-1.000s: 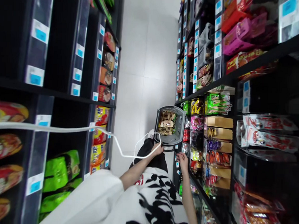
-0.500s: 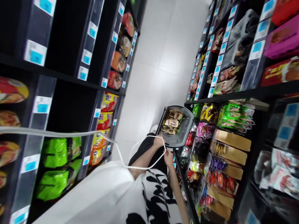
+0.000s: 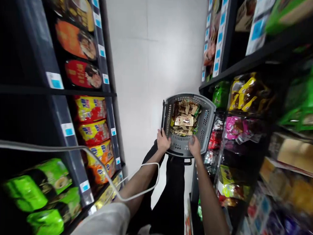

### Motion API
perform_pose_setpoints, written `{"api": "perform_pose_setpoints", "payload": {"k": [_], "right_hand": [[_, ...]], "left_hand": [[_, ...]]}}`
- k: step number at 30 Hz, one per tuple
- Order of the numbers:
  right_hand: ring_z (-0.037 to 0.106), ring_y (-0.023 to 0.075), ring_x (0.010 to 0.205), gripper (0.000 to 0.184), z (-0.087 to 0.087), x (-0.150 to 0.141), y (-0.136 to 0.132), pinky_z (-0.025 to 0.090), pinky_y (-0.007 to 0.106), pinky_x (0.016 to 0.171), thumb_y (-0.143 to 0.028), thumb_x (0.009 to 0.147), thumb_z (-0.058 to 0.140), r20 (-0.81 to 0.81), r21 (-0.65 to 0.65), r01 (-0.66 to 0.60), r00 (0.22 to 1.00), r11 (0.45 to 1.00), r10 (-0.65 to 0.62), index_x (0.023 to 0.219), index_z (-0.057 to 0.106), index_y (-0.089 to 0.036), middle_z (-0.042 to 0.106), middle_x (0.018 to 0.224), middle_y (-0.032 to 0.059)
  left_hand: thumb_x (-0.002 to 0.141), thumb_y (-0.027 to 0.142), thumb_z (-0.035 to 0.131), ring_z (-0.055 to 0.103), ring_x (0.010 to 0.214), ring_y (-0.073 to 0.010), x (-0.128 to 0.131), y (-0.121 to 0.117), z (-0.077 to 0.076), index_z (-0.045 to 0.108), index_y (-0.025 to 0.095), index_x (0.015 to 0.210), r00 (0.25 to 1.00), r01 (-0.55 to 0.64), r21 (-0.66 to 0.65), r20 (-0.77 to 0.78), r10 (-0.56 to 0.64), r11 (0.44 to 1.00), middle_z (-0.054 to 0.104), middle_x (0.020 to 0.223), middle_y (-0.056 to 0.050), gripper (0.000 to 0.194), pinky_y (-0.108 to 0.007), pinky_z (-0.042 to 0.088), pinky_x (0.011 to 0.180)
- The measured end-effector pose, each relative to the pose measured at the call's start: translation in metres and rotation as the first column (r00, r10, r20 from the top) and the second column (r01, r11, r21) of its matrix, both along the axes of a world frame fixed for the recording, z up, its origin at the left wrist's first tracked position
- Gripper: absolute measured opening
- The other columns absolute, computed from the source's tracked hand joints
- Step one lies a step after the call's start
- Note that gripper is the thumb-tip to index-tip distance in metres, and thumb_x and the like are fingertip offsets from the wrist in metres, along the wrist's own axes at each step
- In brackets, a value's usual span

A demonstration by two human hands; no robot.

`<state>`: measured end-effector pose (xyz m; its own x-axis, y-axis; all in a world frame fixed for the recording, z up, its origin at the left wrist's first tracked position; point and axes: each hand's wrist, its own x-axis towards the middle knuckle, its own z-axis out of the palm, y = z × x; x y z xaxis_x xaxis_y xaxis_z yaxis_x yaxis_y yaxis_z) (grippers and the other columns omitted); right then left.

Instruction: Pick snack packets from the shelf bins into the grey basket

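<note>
We should steady the basket (image 3: 179, 145) evenly: left hand (image 3: 164, 141) spreads fingers beside it, right hand's (image 3: 195, 147) grasp we cannot tell.

Floor: pale grey and smooth (image 3: 129, 75), thin seams faintly visible — we're looking down a narrow aisle of it.
Left rack: black shelving (image 3: 18, 90), a dark bar crossing it, clear-looking strips (image 3: 61, 110) along the shelf fronts.
Right rack: more black shelving (image 3: 240, 66), its dark bar slanting toward the aisle.
Price tags: white and blue (image 3: 56, 81), all over the shelf edges on both sides.
Light: we get a soft whitish sheen (image 3: 168, 59) mid-floor — deeper shelf bays go nearly black.
</note>
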<state>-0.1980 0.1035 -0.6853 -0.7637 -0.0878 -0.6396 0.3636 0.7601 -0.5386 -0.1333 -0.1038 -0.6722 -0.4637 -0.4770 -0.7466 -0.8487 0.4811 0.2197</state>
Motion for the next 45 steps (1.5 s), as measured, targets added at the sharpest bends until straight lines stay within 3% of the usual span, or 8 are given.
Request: {"api": "perform_pose_setpoints", "payload": {"k": [7,13,17,25,31,37,41,45], "right_hand": [[0.054,0.0279,0.129,0.064,-0.115,-0.007,-0.002,0.04,0.043,0.115,-0.009,0.076,0.063,-0.032,0.001,-0.172,0.985,0.985,0.172,0.139,0.052,-0.011,0.06,0.138,0.017],[0.052,0.0274,0.126,0.065,-0.197,-0.012,-0.033,0.04,0.041,0.112,-0.005,0.076,0.06,-0.085,0.052,-0.232,0.968,0.971,0.235,0.14,0.052,-0.014,0.059,0.136,0.015],[0.056,0.0265,0.109,0.033,-0.226,-0.002,-0.042,0.045,0.039,0.101,-0.01,0.083,0.059,-0.042,0.093,-0.247,0.967,0.965,0.252,0.114,0.069,-0.013,0.064,0.117,0.0143],[0.046,0.027,0.122,0.009,-0.201,-0.019,-0.018,0.037,0.04,0.107,-0.025,0.088,0.065,-0.144,0.137,-0.151,0.975,0.979,0.171,0.087,0.071,-0.017,0.054,0.13,0.014],[0.059,0.0234,0.104,0.007,-0.225,-0.054,0.001,0.043,0.035,0.099,-0.02,0.077,0.068,-0.056,0.088,0.072,0.996,0.994,-0.067,0.071,0.069,-0.017,0.069,0.096,0.008],[0.06,0.0209,0.078,0.013,-0.222,-0.01,-0.02,0.05,0.031,0.082,-0.028,0.078,0.065,-0.028,0.125,0.134,0.991,0.983,-0.132,0.075,0.07,-0.017,0.069,0.079,0.0066],[0.063,0.0224,0.085,0.017,-0.161,0.034,-0.041,0.05,0.032,0.087,-0.03,0.083,0.058,0.005,0.119,0.115,0.993,0.986,-0.116,0.079,0.07,-0.018,0.071,0.085,0.0086],[0.066,0.0256,0.085,0.017,-0.033,0.063,-0.054,0.053,0.038,0.086,-0.031,0.083,0.057,-0.01,0.134,0.084,0.996,0.987,-0.084,0.074,0.067,-0.02,0.071,0.087,0.0102]], "left_hand": [[0.091,0.026,0.052,0.034,0.145,-0.035,0.028,0.02,-0.059,0.017,0.005,0.157,0.942,-0.174,-0.198,-0.32,0.104,0.965,0.038,0.152,-0.027,0.078,-0.051,0.032,0.119],[0.089,0.022,0.052,0.038,0.142,-0.0339,0.047,0.017,-0.078,0.022,0.007,0.156,0.94,-0.165,-0.285,-0.334,0.063,0.944,0.042,0.149,-0.024,0.075,-0.048,0.037,0.118],[0.087,0.022,0.055,0.04,0.141,-0.0324,0.049,0.017,-0.082,0.021,0.009,0.156,0.932,-0.142,-0.328,-0.363,0.014,0.934,0.043,0.149,-0.022,0.079,-0.047,0.035,0.119],[0.086,0.023,0.054,0.037,0.143,-0.0344,0.051,0.012,-0.076,0.021,0.004,0.156,0.93,-0.117,-0.26,-0.368,0.013,0.958,0.041,0.15,-0.025,0.08,-0.047,0.035,0.12],[0.087,0.025,0.054,0.04,0.142,-0.0348,0.053,0.013,-0.079,0.022,0.007,0.157,0.919,-0.136,-0.272,-0.394,0.019,0.953,0.043,0.149,-0.023,0.079,-0.049,0.036,0.119],[0.088,0.023,0.051,0.037,0.145,-0.0332,0.057,0.01,-0.078,0.02,0.011,0.159,0.929,-0.115,-0.231,-0.369,0.022,0.966,0.041,0.153,-0.022,0.079,-0.047,0.037,0.118],[0.085,0.017,0.054,0.036,0.146,-0.0312,0.049,0.007,-0.06,0.019,0.012,0.16,0.945,-0.091,-0.133,-0.325,0.043,0.987,0.036,0.155,-0.021,0.083,-0.046,0.034,0.12],[0.084,0.021,0.059,0.037,0.145,-0.039,0.036,0.018,0.006,0.041,0.014,0.15,0.967,-0.23,-0.15,-0.145,0.209,0.962,0.03,0.159,-0.024,0.069,-0.056,0.036,0.115]]}}
